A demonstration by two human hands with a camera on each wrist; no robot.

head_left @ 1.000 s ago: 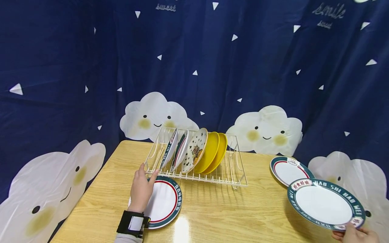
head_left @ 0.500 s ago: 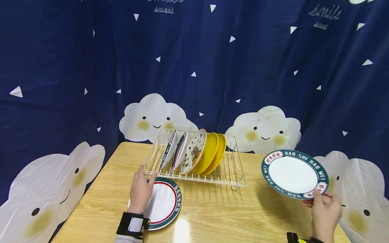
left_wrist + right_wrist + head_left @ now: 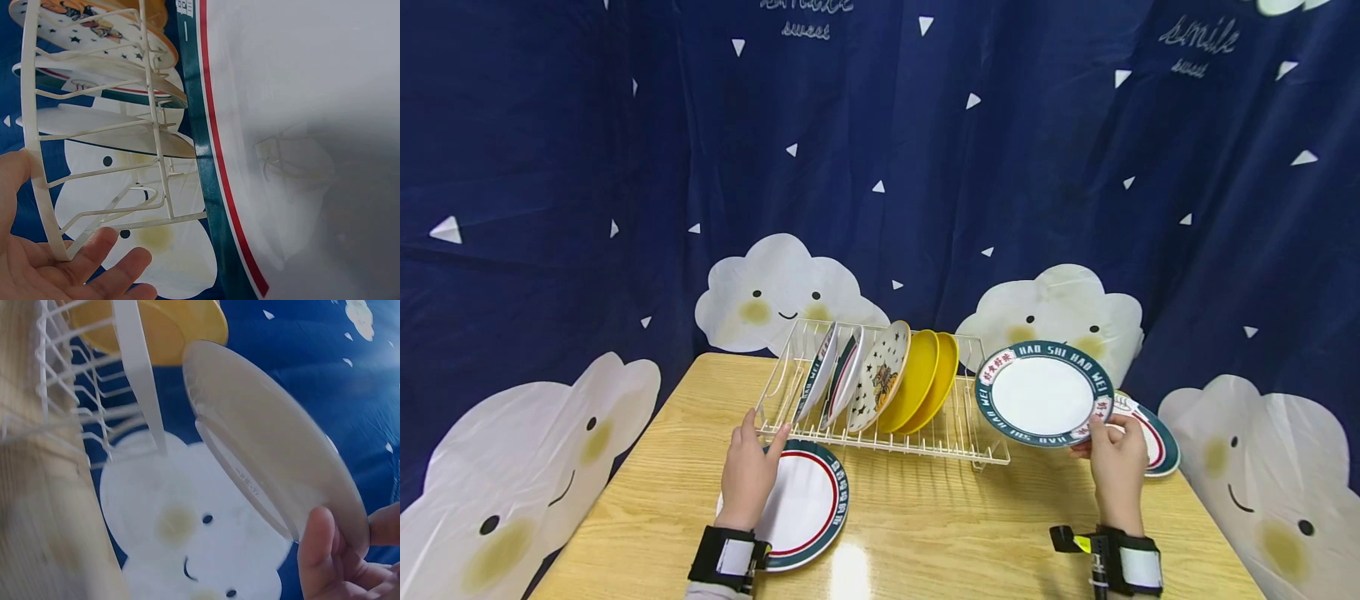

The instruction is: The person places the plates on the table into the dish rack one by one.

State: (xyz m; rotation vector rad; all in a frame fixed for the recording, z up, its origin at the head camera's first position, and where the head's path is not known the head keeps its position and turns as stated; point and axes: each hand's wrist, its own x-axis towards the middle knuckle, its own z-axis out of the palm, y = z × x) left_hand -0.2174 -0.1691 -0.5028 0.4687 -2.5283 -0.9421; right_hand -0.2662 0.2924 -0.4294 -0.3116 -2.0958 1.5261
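My right hand (image 3: pixel 1118 475) pinches the rim of a white plate (image 3: pixel 1041 392) with a green lettered border. It carries this plate tilted, just off the right end of the white wire dish rack (image 3: pixel 917 448). In the right wrist view the plate's pale underside (image 3: pixel 269 444) shows, with fingertips and thumb at its edge. At the rack's front left corner my left hand (image 3: pixel 748 479) grips the wire frame, thumb on one side and fingers on the other. Standing in the rack are two green-rimmed plates, a plate with stars and a cartoon figure (image 3: pixel 880 375), and two yellow plates (image 3: pixel 913 383).
A plate with a green and red border (image 3: pixel 797 504) lies on the wooden table (image 3: pixel 925 533), partly under my left wrist. Behind my right hand lies another green-rimmed plate (image 3: pixel 1161 442). A dark blue curtain (image 3: pixel 880 108) with cloud faces hangs behind the table.
My right hand has brought the plate leftward and away from me, from the lower right up to the rack's right end. My left hand has stayed on the rack corner.
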